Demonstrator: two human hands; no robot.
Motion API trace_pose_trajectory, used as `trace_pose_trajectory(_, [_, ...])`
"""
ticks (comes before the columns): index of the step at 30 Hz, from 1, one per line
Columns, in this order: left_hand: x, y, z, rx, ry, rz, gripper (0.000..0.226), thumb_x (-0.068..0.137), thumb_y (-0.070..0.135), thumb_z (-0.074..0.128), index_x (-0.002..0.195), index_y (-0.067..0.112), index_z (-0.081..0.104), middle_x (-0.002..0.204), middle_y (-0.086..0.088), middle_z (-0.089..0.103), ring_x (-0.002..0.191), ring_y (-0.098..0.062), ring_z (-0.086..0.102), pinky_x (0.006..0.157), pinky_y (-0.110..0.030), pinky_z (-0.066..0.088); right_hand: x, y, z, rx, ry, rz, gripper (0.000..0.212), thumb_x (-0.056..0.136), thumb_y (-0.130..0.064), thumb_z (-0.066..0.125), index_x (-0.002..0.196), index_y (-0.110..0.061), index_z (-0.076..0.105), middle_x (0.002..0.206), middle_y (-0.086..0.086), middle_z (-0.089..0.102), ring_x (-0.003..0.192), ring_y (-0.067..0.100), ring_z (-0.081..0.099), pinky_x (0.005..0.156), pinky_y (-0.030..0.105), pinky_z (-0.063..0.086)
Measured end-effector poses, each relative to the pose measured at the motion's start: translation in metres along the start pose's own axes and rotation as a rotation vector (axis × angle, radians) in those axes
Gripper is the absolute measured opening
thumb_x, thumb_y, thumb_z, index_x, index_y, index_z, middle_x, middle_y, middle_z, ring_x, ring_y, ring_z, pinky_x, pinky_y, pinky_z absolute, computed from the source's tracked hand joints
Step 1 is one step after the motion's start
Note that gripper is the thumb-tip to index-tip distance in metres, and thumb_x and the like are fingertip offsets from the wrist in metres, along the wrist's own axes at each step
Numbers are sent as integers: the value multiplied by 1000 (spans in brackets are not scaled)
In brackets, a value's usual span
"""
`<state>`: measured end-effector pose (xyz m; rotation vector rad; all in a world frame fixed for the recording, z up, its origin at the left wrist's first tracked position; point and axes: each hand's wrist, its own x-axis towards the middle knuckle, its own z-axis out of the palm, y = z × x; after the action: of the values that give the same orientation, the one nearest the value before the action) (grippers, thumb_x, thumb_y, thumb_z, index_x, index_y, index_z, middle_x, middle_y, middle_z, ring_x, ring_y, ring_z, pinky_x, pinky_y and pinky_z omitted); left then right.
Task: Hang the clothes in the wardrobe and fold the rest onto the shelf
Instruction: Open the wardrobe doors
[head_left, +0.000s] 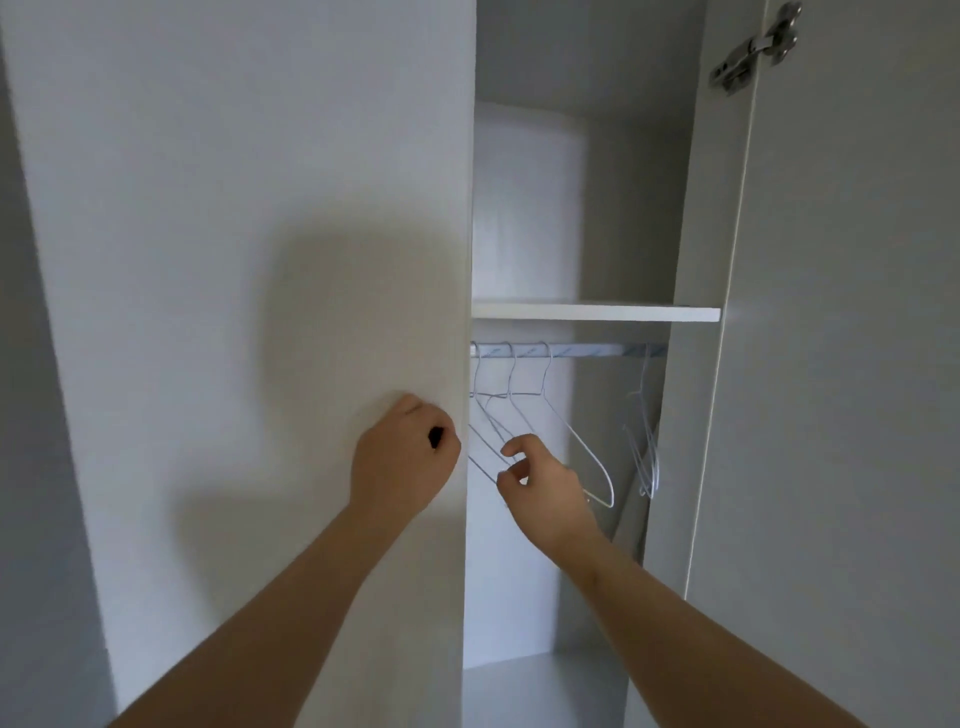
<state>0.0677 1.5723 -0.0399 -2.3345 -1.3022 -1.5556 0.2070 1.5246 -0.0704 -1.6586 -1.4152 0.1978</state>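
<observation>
Inside the white wardrobe, several white wire hangers (571, 441) hang from a pale rail (587, 349) under a white shelf (597, 313). My right hand (543, 491) reaches into the opening, its thumb and forefinger curled round the lower wire of the leftmost hanger. My left hand (400, 462) grips a small dark handle (435, 437) at the edge of the left door (260, 208). No clothes are in view.
Two more wire hangers (644, 452) hang at the rail's right end, against the side wall. The right door (841, 364) stands open, with a metal hinge (756, 49) at the top. The wardrobe floor (540, 686) shows below my right arm.
</observation>
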Motion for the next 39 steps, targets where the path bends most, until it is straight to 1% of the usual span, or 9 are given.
trace_pose_trajectory(5, [-56, 18, -54, -109, 135, -68, 7, 78, 7, 65, 71, 11, 66, 73, 8, 52, 61, -9, 48, 58, -12, 36, -30, -12, 18, 109, -118, -39, 19, 90, -18, 48, 107, -25, 50, 85, -10, 55, 57, 5, 48, 52, 19, 38])
trace_pose_trajectory(10, [-100, 19, -107, -280, 231, -177, 20, 81, 6, 63, 68, 21, 63, 75, 13, 58, 78, -6, 54, 68, -11, 41, -73, -38, 47, 240, -281, -111, 18, 91, -17, 49, 107, -24, 50, 94, -3, 59, 67, 8, 53, 58, 20, 41])
trace_pose_trajectory(15, [-138, 4, -163, -239, 369, -188, 22, 80, 22, 54, 71, 41, 59, 78, 18, 62, 87, -15, 59, 80, -28, 46, -115, -68, 72, 325, -425, -177, 17, 92, -17, 50, 108, -24, 50, 94, -2, 59, 75, 13, 57, 61, 20, 43])
trace_pose_trajectory(18, [-157, -11, -188, -226, 449, -283, 13, 80, 46, 48, 77, 42, 59, 78, 19, 62, 85, -10, 59, 73, -25, 45, -131, -84, 81, 344, -460, -223, 14, 91, -17, 50, 100, -28, 49, 93, -3, 59, 77, 16, 58, 65, 27, 48])
trace_pose_trajectory(21, [-183, -28, -204, 14, 438, -376, 47, 70, 65, 41, 99, 30, 54, 83, 19, 55, 85, -9, 54, 66, -23, 39, -144, -101, 92, 331, -466, -271, 14, 90, -17, 50, 96, -30, 48, 88, -6, 57, 71, 14, 57, 62, 26, 48])
trace_pose_trajectory(24, [-195, -47, -223, -44, 461, -491, 45, 76, 56, 57, 109, 25, 53, 95, 13, 60, 89, -11, 58, 72, -28, 45, -154, -123, 105, 303, -456, -331, 13, 91, -17, 51, 96, -29, 47, 87, -5, 57, 67, 12, 55, 60, 23, 46])
trace_pose_trajectory(28, [-191, -75, -257, -175, 522, -624, 25, 82, 29, 63, 102, 32, 48, 79, 16, 59, 69, -1, 59, 55, -20, 40, -170, -159, 125, 334, -473, -315, 11, 91, -18, 50, 98, -27, 49, 88, -3, 58, 77, 22, 62, 67, 32, 51])
trace_pose_trajectory(35, [-210, -123, -310, -116, 482, -726, 13, 87, 26, 61, 98, 19, 58, 72, 12, 56, 72, -17, 58, 67, -28, 43, -210, -207, 168, 339, -505, -283, 12, 90, -19, 49, 96, -30, 49, 85, -7, 58, 79, 24, 64, 72, 36, 55])
trace_pose_trajectory(39, [-213, -126, -323, 25, 335, -601, 27, 88, 35, 59, 102, 11, 59, 63, 18, 48, 59, -5, 50, 49, -10, 35, -230, -225, 188, 321, -478, -286, 12, 91, -21, 50, 96, -33, 47, 84, -10, 57, 75, 17, 63, 75, 34, 56])
